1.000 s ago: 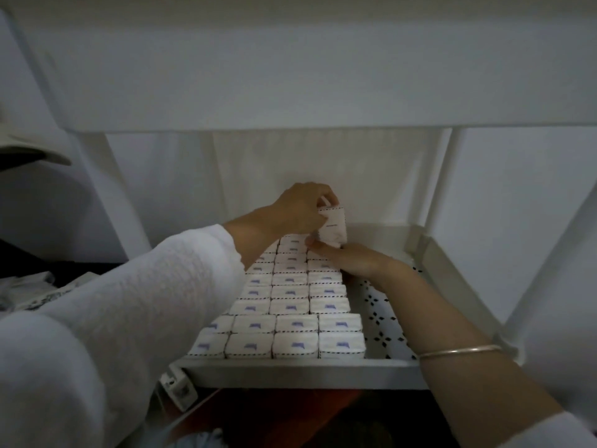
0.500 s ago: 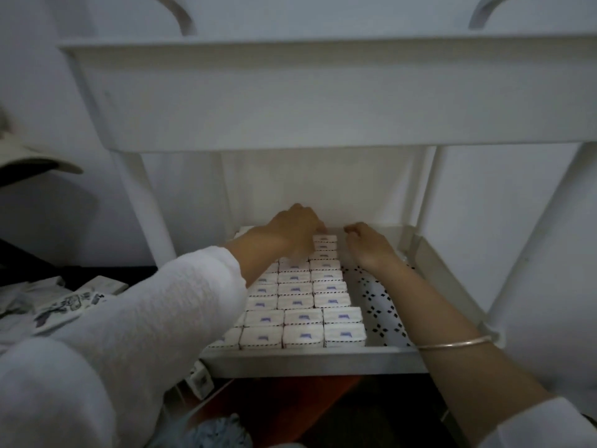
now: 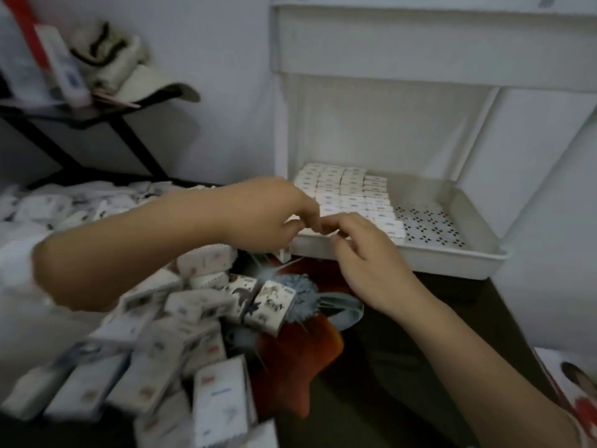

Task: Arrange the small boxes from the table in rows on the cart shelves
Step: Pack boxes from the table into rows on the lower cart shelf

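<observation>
In the head view, the left hand (image 3: 271,218) and the right hand (image 3: 365,253) meet fingertip to fingertip just in front of the near rim of the white cart shelf (image 3: 403,257). The left hand's fingers are curled in toward the thumb, and blur hides whether they pinch anything. The right hand's fingers hang loosely bent with nothing in them. Behind the hands, the rowed boxes (image 3: 349,192) fill the left part of the shelf in tight lines. The dotted shelf floor (image 3: 429,224) lies bare to their right. Below and left of the hands, the loose boxes (image 3: 181,318) lie heaped at all angles on the worktop (image 3: 387,367), the nearest just under the left wrist. A pale cap (image 3: 139,79) sits on a black rack (image 3: 129,137) at upper left.
</observation>
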A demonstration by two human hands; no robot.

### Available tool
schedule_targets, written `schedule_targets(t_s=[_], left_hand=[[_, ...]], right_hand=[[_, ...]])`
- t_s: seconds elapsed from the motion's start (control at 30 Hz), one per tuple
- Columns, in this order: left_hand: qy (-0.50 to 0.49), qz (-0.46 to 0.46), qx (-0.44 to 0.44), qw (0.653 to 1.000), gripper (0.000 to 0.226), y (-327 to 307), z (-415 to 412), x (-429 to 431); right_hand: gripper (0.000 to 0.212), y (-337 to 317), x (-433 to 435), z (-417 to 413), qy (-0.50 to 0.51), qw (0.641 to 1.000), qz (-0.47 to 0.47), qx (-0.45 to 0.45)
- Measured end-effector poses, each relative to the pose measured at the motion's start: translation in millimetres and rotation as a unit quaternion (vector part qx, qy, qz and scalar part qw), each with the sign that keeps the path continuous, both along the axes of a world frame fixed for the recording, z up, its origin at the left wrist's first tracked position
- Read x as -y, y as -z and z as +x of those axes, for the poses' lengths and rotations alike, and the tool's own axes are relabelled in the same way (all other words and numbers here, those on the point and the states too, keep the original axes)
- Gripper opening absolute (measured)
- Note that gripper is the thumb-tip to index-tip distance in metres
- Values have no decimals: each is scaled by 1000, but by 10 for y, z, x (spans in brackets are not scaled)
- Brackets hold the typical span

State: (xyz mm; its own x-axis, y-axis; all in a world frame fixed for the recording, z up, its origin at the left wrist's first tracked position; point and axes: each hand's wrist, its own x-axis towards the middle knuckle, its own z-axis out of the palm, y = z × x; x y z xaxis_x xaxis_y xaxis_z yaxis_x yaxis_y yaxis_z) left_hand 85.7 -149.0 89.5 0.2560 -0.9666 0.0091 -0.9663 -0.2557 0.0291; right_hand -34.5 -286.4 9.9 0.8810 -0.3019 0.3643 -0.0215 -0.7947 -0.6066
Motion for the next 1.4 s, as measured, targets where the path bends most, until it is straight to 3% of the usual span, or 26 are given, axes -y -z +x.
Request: schedule_targets(t_s=[0.23, 0.37, 0.6, 0.77, 0.83, 0.9, 1.03, 1.13, 1.23, 1.4], left_hand=[[-45, -191, -45, 980, 29, 516, -437, -1286], [-77, -283, -58, 954, 30, 948, -716, -1702], [-11, -189, 28, 981, 49, 1198, -852, -1725], [-20, -127, 84, 988, 73, 1114, -749, -1613], [-36, -91, 91, 991, 89, 1075, -715, -1569], [-35, -74, 79, 994, 99, 1052, -683, -1499], [-20, -91, 69, 993, 100, 961, -665, -1343], [-17, -110, 45, 993, 89, 910, -656, -1199], [-18, -143, -65, 988, 79, 830, -627, -1010], [9, -203, -212, 956, 61, 561, -606, -708]], right_hand=[[32, 319, -747, -473, -79, 994, 14, -70], [48, 490, -994, -700, -76, 990, 23, -119], [101, 574, -1275, -885, -117, 975, -53, -181], [117, 655, -1198, -918, -47, 977, -60, -202], [111, 645, -1142, -944, -26, 973, -78, -218], [91, 629, -1082, -979, -26, 970, -80, -228], [53, 609, -958, -1065, 0, 977, -65, -205], [58, 592, -855, -1110, 38, 978, -50, -197], [72, 555, -715, -1154, 37, 978, -49, -198], [53, 476, -377, -1221, -28, 965, -24, -261]])
